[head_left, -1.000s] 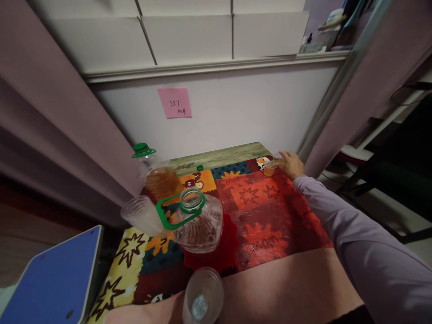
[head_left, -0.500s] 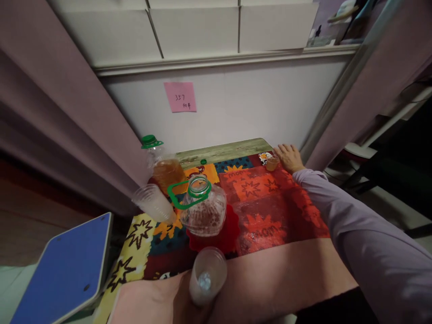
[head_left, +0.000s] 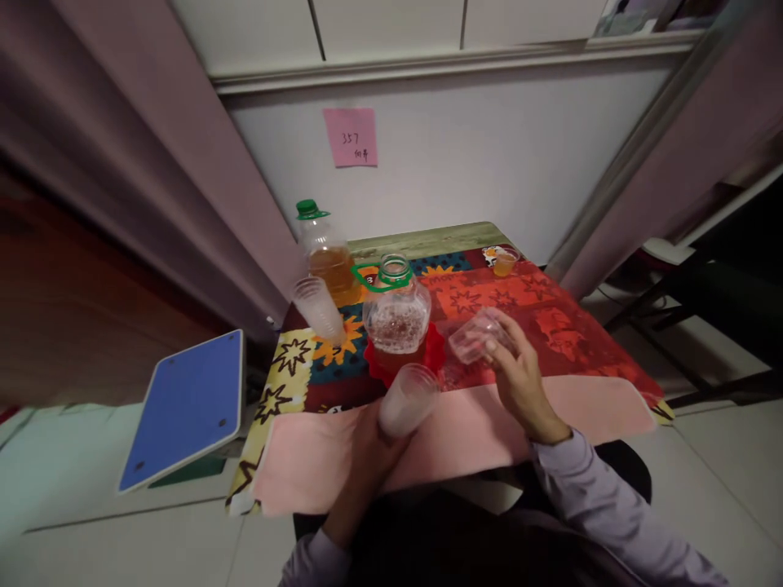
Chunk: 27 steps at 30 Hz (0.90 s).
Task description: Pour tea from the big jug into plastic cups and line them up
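My left hand (head_left: 370, 448), at the table's front edge, is wrapped round a frosted-looking clear plastic cup (head_left: 409, 401); whether several are stacked there I cannot tell. In my right hand (head_left: 519, 375) a thin clear plastic cup (head_left: 480, 336) is gripped, tilted on its side above the red part of the cloth. Between and beyond my hands stands an uncapped clear jug (head_left: 397, 319) with a green handle and frothy bubbles inside, over a red scalloped mat (head_left: 435, 350). Left of it leans a stack of clear cups (head_left: 318, 308). A small cup with amber liquid (head_left: 505, 262) stands at the far right.
A green-capped jug of amber liquid (head_left: 333, 265) stands at the back left. A pink cloth (head_left: 311, 461) lies along the front edge of the patterned tablecloth (head_left: 550, 318). A blue-topped stool (head_left: 187, 408) is to the left. A white wall (head_left: 453, 163) rises behind.
My right hand has come back from the far right corner, beside the amber cup, and now holds a clear cup. My left hand still holds its cup. The view has tilted down.
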Each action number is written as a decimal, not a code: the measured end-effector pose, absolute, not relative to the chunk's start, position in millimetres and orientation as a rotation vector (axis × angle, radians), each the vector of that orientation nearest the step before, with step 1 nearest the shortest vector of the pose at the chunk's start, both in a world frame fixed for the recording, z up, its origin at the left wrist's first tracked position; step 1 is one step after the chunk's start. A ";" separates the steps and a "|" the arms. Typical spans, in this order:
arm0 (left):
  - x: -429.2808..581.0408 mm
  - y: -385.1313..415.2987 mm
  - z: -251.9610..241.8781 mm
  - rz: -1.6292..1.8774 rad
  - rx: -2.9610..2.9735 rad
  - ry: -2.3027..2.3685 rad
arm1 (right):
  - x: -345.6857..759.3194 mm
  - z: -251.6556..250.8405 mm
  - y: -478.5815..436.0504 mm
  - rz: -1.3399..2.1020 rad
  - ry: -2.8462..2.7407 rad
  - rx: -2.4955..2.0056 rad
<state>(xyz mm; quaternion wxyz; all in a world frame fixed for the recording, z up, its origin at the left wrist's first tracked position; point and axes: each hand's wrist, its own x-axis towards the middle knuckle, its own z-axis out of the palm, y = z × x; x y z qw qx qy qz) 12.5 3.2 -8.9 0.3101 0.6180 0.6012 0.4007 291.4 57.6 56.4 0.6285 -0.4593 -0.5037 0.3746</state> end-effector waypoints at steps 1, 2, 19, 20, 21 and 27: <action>12.7 2.7 -10.3 1.070 1.635 1.569 | 276.5 61.4 45.2 0.892 -1.170 -1.011; 12.4 2.4 -12.1 1.080 1.637 1.554 | 263.9 66.5 36.3 0.900 -1.197 -0.981; 1.3 8.1 -16.4 1.037 1.651 1.503 | 222.6 62.5 7.2 0.467 -1.996 -0.957; 1.2 7.9 -15.3 1.015 1.655 1.514 | 223.9 59.0 7.3 0.495 -1.987 -0.943; 1.6 7.5 -14.0 0.997 1.653 1.539 | 227.2 56.4 9.4 0.526 -1.944 -0.930; 7.4 4.1 -9.5 1.063 1.548 1.727 | 310.6 40.3 93.1 0.487 -1.271 -1.140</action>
